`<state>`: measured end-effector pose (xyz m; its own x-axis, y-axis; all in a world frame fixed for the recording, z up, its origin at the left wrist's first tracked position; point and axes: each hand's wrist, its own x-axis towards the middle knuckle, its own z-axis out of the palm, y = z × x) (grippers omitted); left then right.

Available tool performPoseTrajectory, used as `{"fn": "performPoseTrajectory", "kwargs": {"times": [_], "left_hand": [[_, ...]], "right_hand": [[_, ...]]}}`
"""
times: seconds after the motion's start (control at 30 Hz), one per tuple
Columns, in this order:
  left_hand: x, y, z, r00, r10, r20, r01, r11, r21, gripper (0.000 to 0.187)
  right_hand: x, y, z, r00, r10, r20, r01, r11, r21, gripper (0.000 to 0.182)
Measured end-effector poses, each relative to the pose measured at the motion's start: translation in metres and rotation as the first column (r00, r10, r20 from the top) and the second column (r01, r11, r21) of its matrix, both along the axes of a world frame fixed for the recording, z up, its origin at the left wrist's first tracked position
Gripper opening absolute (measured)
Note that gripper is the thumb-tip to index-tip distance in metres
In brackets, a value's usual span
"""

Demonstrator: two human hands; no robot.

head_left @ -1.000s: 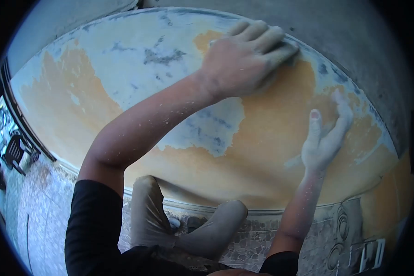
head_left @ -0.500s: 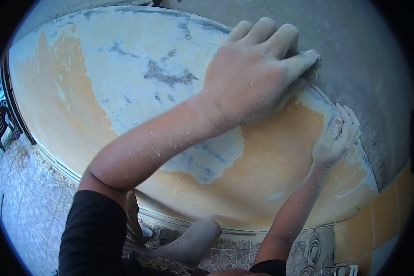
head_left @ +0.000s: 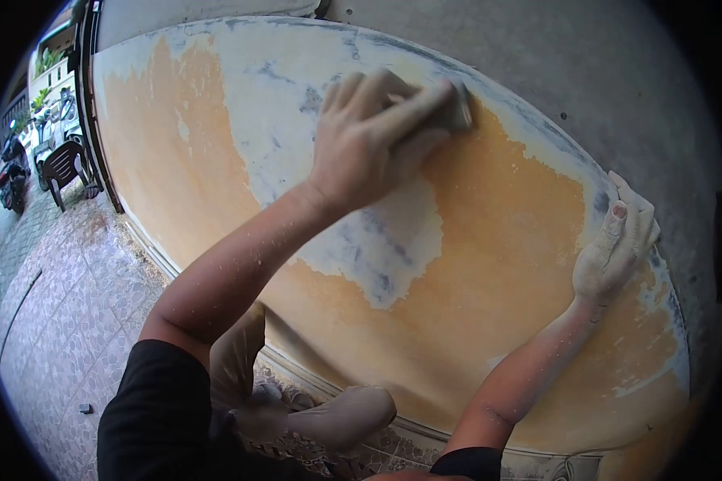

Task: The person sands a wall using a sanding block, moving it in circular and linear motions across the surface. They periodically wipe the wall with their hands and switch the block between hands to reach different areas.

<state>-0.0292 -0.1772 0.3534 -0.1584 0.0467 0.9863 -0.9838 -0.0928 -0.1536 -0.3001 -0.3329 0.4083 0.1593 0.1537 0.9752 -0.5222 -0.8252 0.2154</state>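
Note:
A large curved panel spreads below me, patched in orange-yellow, whitish and grey-blue. My left hand, blurred by motion, is closed around a dark sanding block over the panel's upper part. The block's far end sticks out past the thumb; its underside is hidden. Pale dust coats my right hand, which lies at the panel's right edge with its fingers stretched out along the rim and its thumb on the near face. Nothing shows in that hand.
My bent knee is close to the panel's lower edge. Patterned tile floor lies to the left, with a dark plastic chair and parked motorbikes beyond. Grey ground runs behind the panel.
My left hand has moved the sanding block left and down from the panel's far edge onto its face. My right hand stays at the edge. The view has turned left, bringing in the motorbikes.

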Motion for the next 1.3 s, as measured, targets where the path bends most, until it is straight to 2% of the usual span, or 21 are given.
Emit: {"fn": "performPoseTrajectory", "kwargs": {"times": [0.03,0.07,0.13,0.2,0.27,0.33,0.4,0.47,0.57,0.6,0.67,0.73,0.8,0.83,0.93,1.0,1.07,1.1,1.2,1.27,1.3], "left_hand": [[0.012,-0.002,0.016,0.994,-0.029,-0.108,0.019,0.996,-0.093,0.049],[0.012,-0.007,0.029,0.934,-0.241,-0.262,0.191,0.96,-0.203,0.048],[0.002,-0.018,0.034,0.957,-0.073,-0.28,-0.009,0.96,-0.28,0.049],[-0.02,-0.016,0.022,0.991,0.059,-0.117,-0.075,0.987,-0.144,0.051],[-0.032,-0.021,-0.001,0.996,-0.052,0.075,0.049,0.998,0.031,0.053],[-0.03,-0.02,-0.016,0.944,-0.019,0.33,-0.027,0.991,0.132,0.058],[-0.02,-0.012,-0.001,0.919,-0.091,0.384,0.006,0.976,0.216,0.056],[-0.003,-0.004,0.022,0.942,-0.057,0.331,0.018,0.993,0.12,0.052],[0.047,0.017,0.06,0.999,0.033,-0.011,-0.034,0.994,-0.107,0.045],[0.067,0.022,0.066,0.991,-0.011,-0.132,-0.014,0.982,-0.19,0.043],[0.072,0.025,0.046,0.96,-0.031,-0.279,-0.045,0.964,-0.261,0.043],[0.043,0.016,-0.005,0.964,0.021,-0.266,-0.062,0.987,-0.147,0.046],[0.009,0.013,-0.077,0.995,-0.022,-0.098,0.031,0.996,0.089,0.052],[0.006,0.01,-0.102,0.999,0.007,0.038,-0.012,0.993,0.119,0.052],[0.012,0.028,-0.089,0.997,-0.049,0.054,0.035,0.971,0.238,0.05],[0.027,0.035,-0.053,0.998,-0.015,-0.06,0.026,0.984,0.175,0.051],[0.046,0.039,-0.006,0.951,-0.102,-0.291,0.102,0.995,-0.015,0.051],[0.059,0.039,0.012,0.939,-0.124,-0.321,0.1,0.991,-0.089,0.052],[0.049,0.033,0.015,0.913,-0.134,-0.386,0.069,0.982,-0.178,0.049],[0.023,0.029,-0.021,0.958,-0.169,-0.232,0.169,0.985,-0.017,0.05],[0.017,0.024,-0.046,0.99,-0.104,-0.093,0.11,0.992,0.062,0.051]], "right_hand": [[-0.001,0.001,0.0,1.0,0.007,-0.022,-0.007,1.0,0.001,0.05],[-0.001,0.001,0.0,0.999,0.012,-0.042,-0.012,1.0,-0.002,0.049],[-0.001,0.001,0.0,0.999,0.022,-0.023,-0.022,1.0,0.007,0.049],[-0.001,0.004,0.001,0.999,0.024,-0.026,-0.023,1.0,0.006,0.049],[0.0,0.006,0.0,1.0,-0.001,-0.022,0.002,0.999,0.045,0.049],[0.001,0.008,-0.001,1.0,-0.002,-0.01,0.002,0.999,0.043,0.049],[0.004,0.009,-0.001,1.0,-0.01,-0.013,0.01,0.999,0.038,0.049],[0.005,0.009,-0.002,1.0,-0.004,0.009,0.003,0.999,0.047,0.048],[0.007,0.013,0.0,0.999,-0.035,0.001,0.035,0.998,0.056,0.048],[0.008,0.015,0.0,0.999,-0.046,-0.005,0.046,0.998,0.048,0.048],[0.012,0.017,-0.001,0.998,-0.052,0.03,0.05,0.996,0.07,0.047],[0.015,0.009,-0.001,0.997,-0.067,0.047,0.065,0.997,0.048,0.047],[0.023,0.009,-0.002,0.995,-0.081,0.062,0.079,0.996,0.032,0.047],[0.026,0.011,-0.002,0.988,-0.082,0.128,0.071,0.994,0.088,0.048],[0.029,0.014,-0.002,0.978,-0.098,0.185,0.073,0.988,0.139,0.046],[0.022,0.016,-0.002,0.977,-0.124,0.174,0.1,0.985,0.137,0.045],[0.017,0.017,0.0,0.991,-0.115,0.072,0.108,0.99,0.094,0.041],[0.015,0.015,0.0,0.991,-0.117,0.062,0.111,0.99,0.088,0.041],[0.023,0.024,0.002,0.993,-0.115,0.031,0.108,0.981,0.163,0.038],[0.05,0.049,0.005,0.994,-0.074,0.08,0.075,0.997,-0.004,0.045],[0.065,0.06,0.004,0.995,-0.059,0.075,0.059,0.998,0.002,0.045]]}}
